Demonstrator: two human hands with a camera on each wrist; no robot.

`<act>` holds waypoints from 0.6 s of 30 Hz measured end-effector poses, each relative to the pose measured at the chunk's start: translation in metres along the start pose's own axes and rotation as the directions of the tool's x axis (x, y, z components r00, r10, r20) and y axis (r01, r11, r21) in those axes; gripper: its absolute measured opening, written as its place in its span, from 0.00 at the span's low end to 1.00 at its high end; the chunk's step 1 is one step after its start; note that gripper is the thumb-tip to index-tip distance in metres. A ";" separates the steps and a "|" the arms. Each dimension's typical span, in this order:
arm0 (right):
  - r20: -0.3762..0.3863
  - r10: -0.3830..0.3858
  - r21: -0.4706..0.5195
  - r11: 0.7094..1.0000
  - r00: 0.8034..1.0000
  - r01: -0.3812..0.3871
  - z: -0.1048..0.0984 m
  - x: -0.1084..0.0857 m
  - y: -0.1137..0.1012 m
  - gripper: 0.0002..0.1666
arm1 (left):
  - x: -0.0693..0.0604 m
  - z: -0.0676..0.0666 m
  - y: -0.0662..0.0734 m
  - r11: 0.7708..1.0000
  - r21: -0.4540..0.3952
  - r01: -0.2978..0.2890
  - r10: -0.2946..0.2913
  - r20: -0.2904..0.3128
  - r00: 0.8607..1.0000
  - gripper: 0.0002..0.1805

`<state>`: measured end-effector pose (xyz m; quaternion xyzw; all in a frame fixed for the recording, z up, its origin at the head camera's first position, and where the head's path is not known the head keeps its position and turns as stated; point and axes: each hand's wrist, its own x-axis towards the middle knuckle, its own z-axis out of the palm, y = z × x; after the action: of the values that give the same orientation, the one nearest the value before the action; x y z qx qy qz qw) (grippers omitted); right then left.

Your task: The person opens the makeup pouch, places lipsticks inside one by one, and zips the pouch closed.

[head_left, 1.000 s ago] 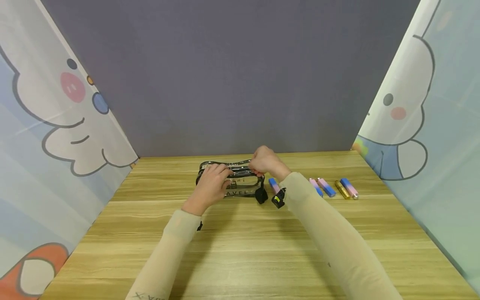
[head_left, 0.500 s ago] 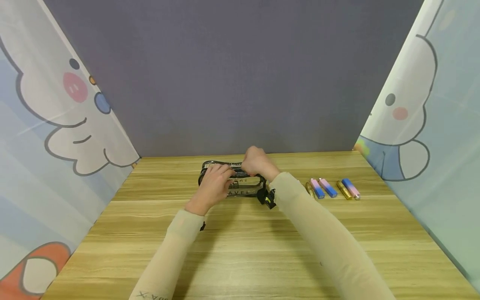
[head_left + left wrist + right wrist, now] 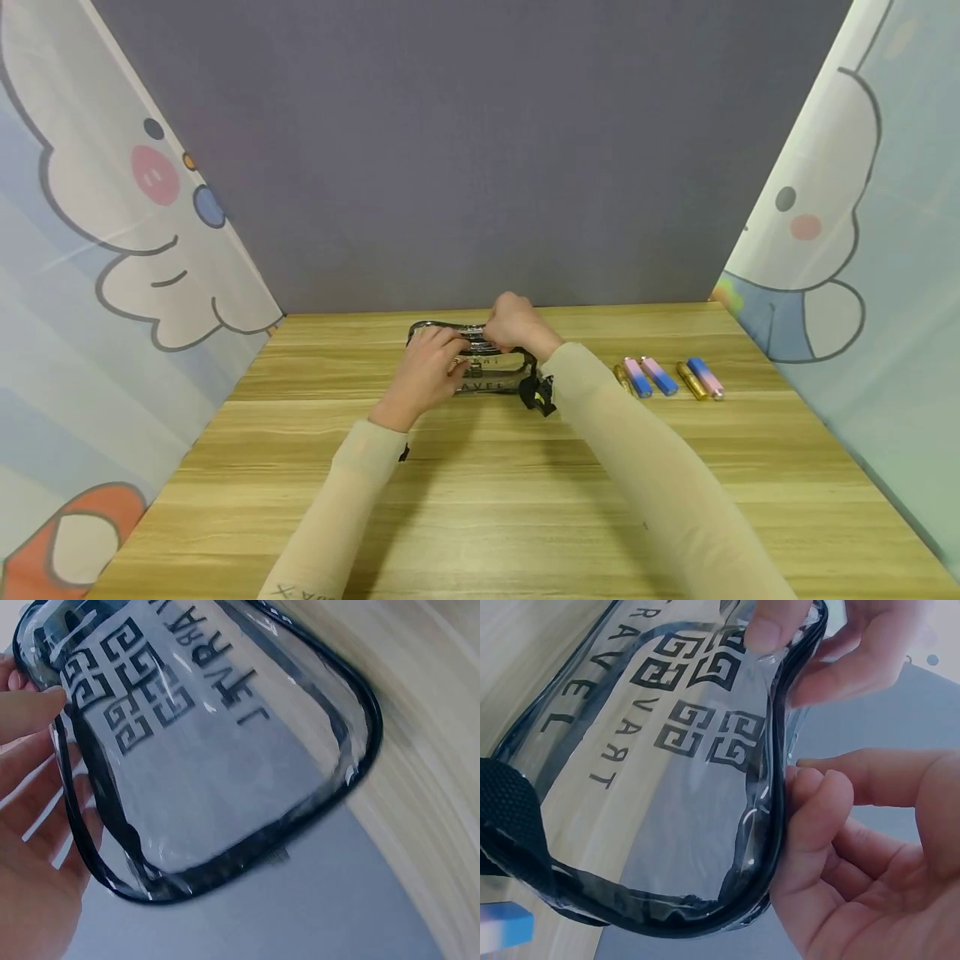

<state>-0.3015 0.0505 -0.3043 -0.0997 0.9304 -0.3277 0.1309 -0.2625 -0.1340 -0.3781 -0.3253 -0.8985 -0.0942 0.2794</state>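
Observation:
A clear plastic toiletry bag with black piping and black lettering stands at the back middle of the table. My left hand grips its top edge from the left, thumb on the front panel in the right wrist view. Farther right along the same edge, my right hand pinches at the zipper with thumb and curled forefinger; the pull itself is hidden between them. The left wrist view shows the bag's clear end panel and my left fingers behind the rim.
Right of the bag lie pink-and-blue tubes and gold tubes on the wooden table. Another blue-ended tube lies close to the bag's black side tab. A grey panel rises behind the table.
My right hand has slid a little left along the bag's top edge, then stayed nearly still. Its forearm now uncovers a gold tube and covers the tube beside the bag. My left hand keeps its hold.

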 end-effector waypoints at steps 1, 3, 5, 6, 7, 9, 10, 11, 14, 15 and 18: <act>0.001 0.004 0.001 1.000 1.000 -0.004 0.000 0.000 0.001 0.30 | 0.000 -0.002 -0.001 1.000 0.009 0.003 -0.003 0.000 1.000 0.13; -0.001 0.002 -0.002 1.000 1.000 -0.002 -0.001 0.000 0.002 0.30 | -0.001 -0.005 -0.002 1.000 0.019 0.014 -0.014 -0.001 1.000 0.14; -0.005 -0.009 -0.012 1.000 1.000 0.009 -0.002 0.000 0.003 0.28 | -0.002 -0.008 -0.004 0.999 0.014 0.029 -0.029 0.003 1.000 0.15; -0.010 -0.014 -0.013 1.000 1.000 0.013 -0.002 -0.001 0.004 0.28 | -0.002 -0.009 -0.005 0.999 0.010 0.034 -0.034 0.006 0.999 0.15; -0.015 -0.018 -0.014 1.000 1.000 0.018 -0.002 -0.001 0.004 0.27 | -0.003 -0.010 -0.006 0.999 0.011 0.038 -0.038 0.010 0.999 0.15; -0.022 -0.025 -0.011 1.000 0.999 0.025 -0.002 -0.002 0.004 0.25 | -0.004 -0.011 -0.007 0.999 0.013 0.044 -0.044 0.017 0.999 0.15; -0.026 -0.027 -0.009 1.000 0.999 0.027 -0.002 -0.002 0.004 0.25 | -0.004 -0.010 -0.007 0.999 0.016 0.046 -0.046 0.020 0.999 0.15; -0.028 -0.027 -0.003 1.000 0.999 0.027 -0.002 -0.002 0.004 0.24 | -0.004 -0.010 -0.007 0.999 0.021 0.048 -0.048 0.024 0.999 0.15; -0.023 -0.025 -0.002 1.000 0.999 0.025 -0.001 -0.001 0.003 0.27 | -0.005 -0.008 -0.007 0.998 0.032 0.051 -0.052 0.023 0.998 0.13; -0.021 -0.024 -0.008 1.000 0.999 0.024 -0.001 0.000 0.002 0.28 | -0.005 -0.007 -0.007 0.998 0.033 0.051 -0.052 0.020 0.998 0.13; -0.018 -0.011 -0.025 1.000 1.000 0.010 0.001 0.002 -0.002 0.30 | -0.005 -0.005 -0.008 0.998 0.032 0.045 -0.045 -0.002 0.999 0.12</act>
<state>-0.3024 0.0474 -0.3041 -0.1034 0.9350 -0.3175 0.1196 -0.2624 -0.1447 -0.3771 -0.3002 -0.9068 -0.0861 0.2830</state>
